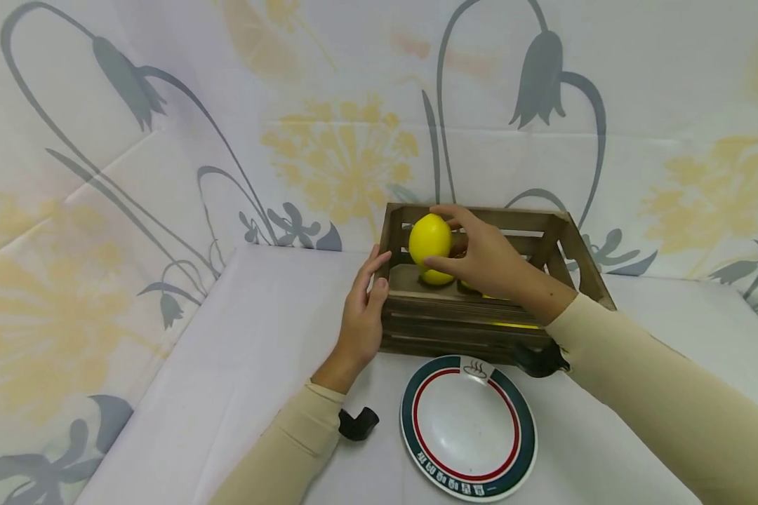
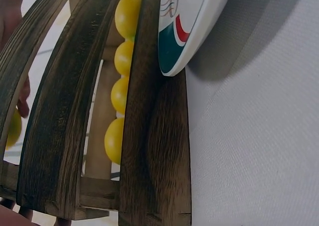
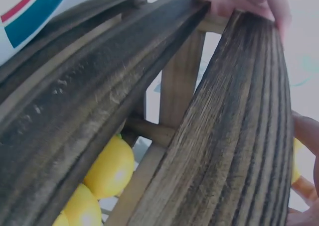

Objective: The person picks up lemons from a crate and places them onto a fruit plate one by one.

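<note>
My right hand (image 1: 489,256) pinches a yellow lemon (image 1: 429,242) between thumb and fingers, above the left part of a dark wooden slatted crate (image 1: 455,333). Just beneath it another lemon (image 1: 437,278) shows inside the crate. My left hand (image 1: 360,315) rests against the crate's left end with its fingers fairly straight. Through the slats, the left wrist view shows several lemons (image 2: 118,94) in a row on the crate floor. In the right wrist view, lemons (image 3: 110,169) lie behind the front slats, and the held lemon (image 3: 297,159) is mostly hidden.
A round white plate (image 1: 467,428) with a green rim and red ring lies in front of the crate. White cloth (image 1: 271,315) covers the table. Behind the crate rises a flower-patterned cloth (image 1: 347,161). Dark wrist-worn cameras (image 1: 358,423) hang below both sleeves.
</note>
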The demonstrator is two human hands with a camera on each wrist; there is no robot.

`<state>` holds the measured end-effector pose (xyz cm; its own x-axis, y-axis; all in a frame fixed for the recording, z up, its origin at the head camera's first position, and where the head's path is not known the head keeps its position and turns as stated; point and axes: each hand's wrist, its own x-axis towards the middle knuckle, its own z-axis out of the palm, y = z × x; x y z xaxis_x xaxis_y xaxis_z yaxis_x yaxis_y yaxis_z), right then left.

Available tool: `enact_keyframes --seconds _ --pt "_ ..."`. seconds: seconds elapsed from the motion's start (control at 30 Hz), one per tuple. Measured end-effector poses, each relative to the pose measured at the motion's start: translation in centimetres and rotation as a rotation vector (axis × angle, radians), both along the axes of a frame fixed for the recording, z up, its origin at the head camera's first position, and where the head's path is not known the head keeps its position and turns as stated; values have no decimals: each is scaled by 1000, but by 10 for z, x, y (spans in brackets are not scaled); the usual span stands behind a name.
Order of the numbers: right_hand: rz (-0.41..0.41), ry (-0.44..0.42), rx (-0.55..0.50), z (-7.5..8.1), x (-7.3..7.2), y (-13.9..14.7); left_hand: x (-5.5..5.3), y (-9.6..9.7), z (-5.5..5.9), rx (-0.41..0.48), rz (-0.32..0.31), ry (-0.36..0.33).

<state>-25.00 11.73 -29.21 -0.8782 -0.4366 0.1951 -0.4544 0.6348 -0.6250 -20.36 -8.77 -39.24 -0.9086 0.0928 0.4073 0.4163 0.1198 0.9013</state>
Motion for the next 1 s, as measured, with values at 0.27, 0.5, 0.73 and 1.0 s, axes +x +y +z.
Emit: enact_keyframes --seconds 0.27,0.5,0.73,1.0 --pt "16 109 -111 -4 23 8 0 0 0 9 2 0" --pt "5 152 -136 -10 44 14 0 0 0 21 0 -4" --pt "-7 188 -157 -18 58 20 -1 1 -1 14 -1 0" --pt "-26 253 -175 -23 68 23 -2 0 -2 -3 7 17"
